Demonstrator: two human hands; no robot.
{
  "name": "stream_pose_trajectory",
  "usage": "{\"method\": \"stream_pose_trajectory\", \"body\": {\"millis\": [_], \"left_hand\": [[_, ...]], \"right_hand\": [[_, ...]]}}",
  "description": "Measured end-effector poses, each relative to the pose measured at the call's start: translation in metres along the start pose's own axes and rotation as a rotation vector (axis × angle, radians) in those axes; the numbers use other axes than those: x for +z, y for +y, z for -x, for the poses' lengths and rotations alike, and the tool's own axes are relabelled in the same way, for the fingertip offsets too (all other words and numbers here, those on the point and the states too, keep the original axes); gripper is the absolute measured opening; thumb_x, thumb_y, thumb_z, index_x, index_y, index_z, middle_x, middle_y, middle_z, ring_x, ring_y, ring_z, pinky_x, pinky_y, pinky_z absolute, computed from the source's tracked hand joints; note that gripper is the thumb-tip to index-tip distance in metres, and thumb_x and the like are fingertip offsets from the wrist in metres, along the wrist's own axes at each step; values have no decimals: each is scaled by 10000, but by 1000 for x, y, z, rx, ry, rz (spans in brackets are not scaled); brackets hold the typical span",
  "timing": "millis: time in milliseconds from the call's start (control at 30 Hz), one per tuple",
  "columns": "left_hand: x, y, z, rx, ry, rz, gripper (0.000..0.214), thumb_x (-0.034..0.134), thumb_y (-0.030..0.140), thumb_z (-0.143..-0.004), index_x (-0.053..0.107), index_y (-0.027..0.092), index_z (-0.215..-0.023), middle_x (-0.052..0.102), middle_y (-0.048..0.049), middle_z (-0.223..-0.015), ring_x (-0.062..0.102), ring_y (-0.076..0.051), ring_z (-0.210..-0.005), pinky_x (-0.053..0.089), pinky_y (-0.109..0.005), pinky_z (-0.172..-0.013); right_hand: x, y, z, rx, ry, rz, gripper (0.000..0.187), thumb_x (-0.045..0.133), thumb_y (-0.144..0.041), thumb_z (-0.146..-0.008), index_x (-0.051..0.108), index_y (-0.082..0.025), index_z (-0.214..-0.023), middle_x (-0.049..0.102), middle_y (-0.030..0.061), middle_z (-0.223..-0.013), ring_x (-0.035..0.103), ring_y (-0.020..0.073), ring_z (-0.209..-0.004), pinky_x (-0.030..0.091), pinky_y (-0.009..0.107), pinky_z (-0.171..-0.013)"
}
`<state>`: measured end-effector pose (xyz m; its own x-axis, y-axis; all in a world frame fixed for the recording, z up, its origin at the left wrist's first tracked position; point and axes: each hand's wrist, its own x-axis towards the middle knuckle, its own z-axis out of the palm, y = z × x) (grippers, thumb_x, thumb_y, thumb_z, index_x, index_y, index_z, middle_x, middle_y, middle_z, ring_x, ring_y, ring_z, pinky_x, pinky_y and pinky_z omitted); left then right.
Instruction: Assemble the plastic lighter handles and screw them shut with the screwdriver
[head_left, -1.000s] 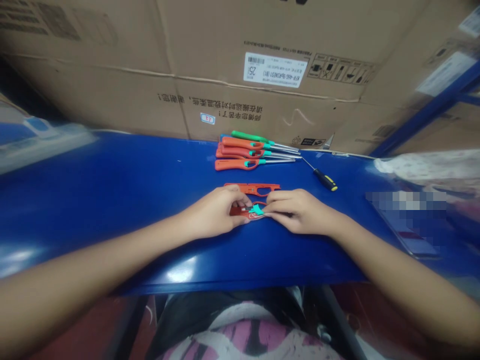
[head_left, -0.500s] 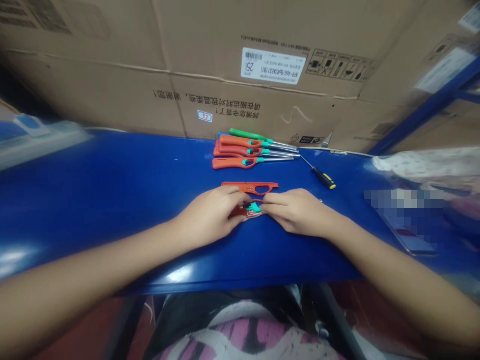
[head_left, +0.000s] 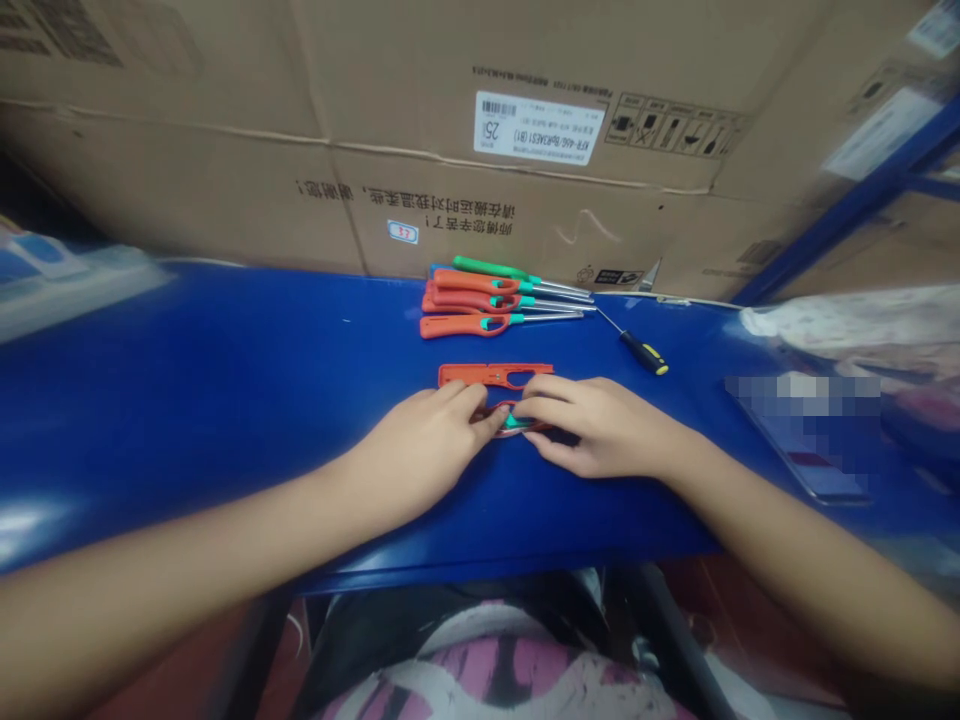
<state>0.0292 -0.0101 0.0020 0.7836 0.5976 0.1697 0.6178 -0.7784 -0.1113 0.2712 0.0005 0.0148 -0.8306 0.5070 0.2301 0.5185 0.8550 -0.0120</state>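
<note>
An orange gas-lighter shell half with a green trigger piece (head_left: 514, 421) lies on the blue table between my hands, mostly covered by my fingers. My left hand (head_left: 427, 440) grips its left part, with the thumb and fingertips pressed near the green piece. On the other side, my right hand (head_left: 604, 425) has bent fingers over the right part and the thumb along the near edge. Just beyond my fingertips lies the other orange shell half (head_left: 469, 374), open side up, and my right fingers overlap its right end.
Several assembled lighters (head_left: 469, 325) with metal tubes are stacked farther back. A black-and-yellow screwdriver (head_left: 643, 353) lies right of them. A large cardboard box (head_left: 255, 200) walls off the back. A phone (head_left: 825, 475) and patterned cloth (head_left: 825, 320) are at the right.
My left thumb and fingers have moved right onto the green piece, which now sits lower in the shell. My right fingers have spread wider around the right part. The view has shifted slightly.
</note>
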Motion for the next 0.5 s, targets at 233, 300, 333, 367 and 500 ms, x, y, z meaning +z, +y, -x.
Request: {"method": "stream_pose_trajectory", "body": {"millis": [233,300,333,367,500], "left_hand": [[-2,-5,0,-91,-5,261,293,528,243,-1005,673,220,-1259,666,-85,-1023,651,-259,-949,564,-386,-795],[-2,-6,1,-126,23,339,333,586,218,-970,624,231,-1301,678,-81,-1117,655,-263,-1014,561,-386,-834],[-1,-7,1,-139,37,372,345,604,206,-956,609,235,-1300,676,-79,-1165,652,-263,-1042,557,-389,-855],[-1,-7,1,-144,47,399,328,609,196,-951,609,235,-1276,671,-76,-1197,647,-261,-1062,553,-391,-874],[0,-8,0,-105,30,455,179,549,180,-979,666,220,-1109,671,-66,-1104,628,-252,-1048,541,-396,-892]], "right_hand": [[10,4,-1,-17,-34,-89,188,497,-234,-1008,660,-234,-1102,657,44,-1164,659,153,-896,462,264,-675],[11,5,-1,10,-14,-185,155,507,-239,-1008,653,-221,-1057,657,47,-1145,650,153,-920,476,266,-720],[11,6,-1,25,-5,-247,131,520,-236,-1001,645,-210,-1032,657,50,-1116,641,151,-923,480,266,-737],[10,6,-2,43,3,-316,105,535,-227,-990,634,-198,-1009,656,50,-1073,630,143,-899,482,260,-741],[6,10,-2,149,23,-547,28,581,-189,-935,605,-177,-936,609,4,-840,533,86,-660,451,208,-607]]}}
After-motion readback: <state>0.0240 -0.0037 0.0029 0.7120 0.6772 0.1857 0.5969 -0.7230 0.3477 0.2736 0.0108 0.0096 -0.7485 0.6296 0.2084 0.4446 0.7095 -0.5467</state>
